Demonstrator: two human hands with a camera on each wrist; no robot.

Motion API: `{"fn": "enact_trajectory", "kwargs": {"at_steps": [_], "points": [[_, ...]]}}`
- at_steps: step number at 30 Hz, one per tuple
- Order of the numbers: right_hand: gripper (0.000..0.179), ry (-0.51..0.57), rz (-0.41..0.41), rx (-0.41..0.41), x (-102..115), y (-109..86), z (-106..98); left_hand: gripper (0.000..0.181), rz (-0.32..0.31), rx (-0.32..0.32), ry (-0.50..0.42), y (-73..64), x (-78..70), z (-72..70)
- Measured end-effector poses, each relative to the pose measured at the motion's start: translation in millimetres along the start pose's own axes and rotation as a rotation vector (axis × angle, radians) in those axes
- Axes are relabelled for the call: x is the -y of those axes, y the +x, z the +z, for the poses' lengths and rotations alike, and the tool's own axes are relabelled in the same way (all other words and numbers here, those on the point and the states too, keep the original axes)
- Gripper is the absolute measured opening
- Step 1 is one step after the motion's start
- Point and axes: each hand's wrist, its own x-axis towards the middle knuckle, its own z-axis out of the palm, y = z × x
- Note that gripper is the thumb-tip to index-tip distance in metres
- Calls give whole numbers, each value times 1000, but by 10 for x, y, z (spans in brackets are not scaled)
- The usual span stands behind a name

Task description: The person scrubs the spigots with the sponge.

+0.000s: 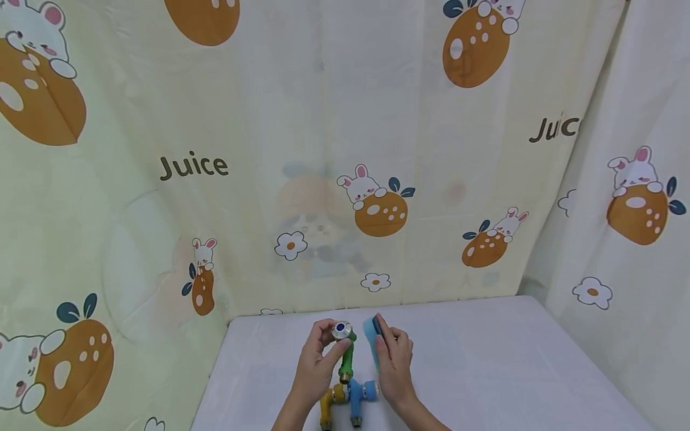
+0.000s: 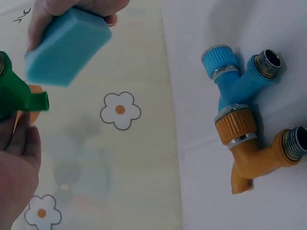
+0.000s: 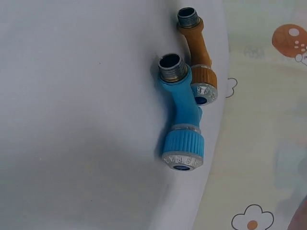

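My left hand (image 1: 314, 364) grips a green tap (image 1: 347, 358) by its round silver-capped knob, with the threaded end pointing down. To its right, my right hand (image 1: 395, 366) holds a light-blue sponge (image 1: 369, 334), seen as a thick block in the left wrist view (image 2: 69, 48). Sponge and green tap are apart. Below the hands, a blue tap (image 1: 355, 400) and an orange-yellow tap (image 1: 326, 408) lie side by side on the table. In the right wrist view, the blue tap (image 3: 184, 115) overlaps part of the orange one (image 3: 196, 45).
The table has a white cover (image 1: 485, 359). Behind it hangs a pale curtain (image 1: 345, 108) printed with rabbits, oranges and flowers, and another curtain panel (image 1: 620, 269) stands along the right side.
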Motion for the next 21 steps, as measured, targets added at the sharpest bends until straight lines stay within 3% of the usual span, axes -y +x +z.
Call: {"fn": "enact_trajectory", "kwargs": {"at_steps": [4, 11, 17, 21], "points": [[45, 94, -69, 54, 39, -84, 14, 38, -19, -69, -16, 10, 11, -14], [45, 164, -250, 157, 101, -236, 85, 44, -25, -173, -174, 36, 3, -23], [43, 188, -261, 157, 137, -307, 111, 46, -12, -215, -141, 55, 37, -20], [45, 163, -312, 150, 140, -335, 123, 45, -13, -250, -104, 60, 71, -12]]}}
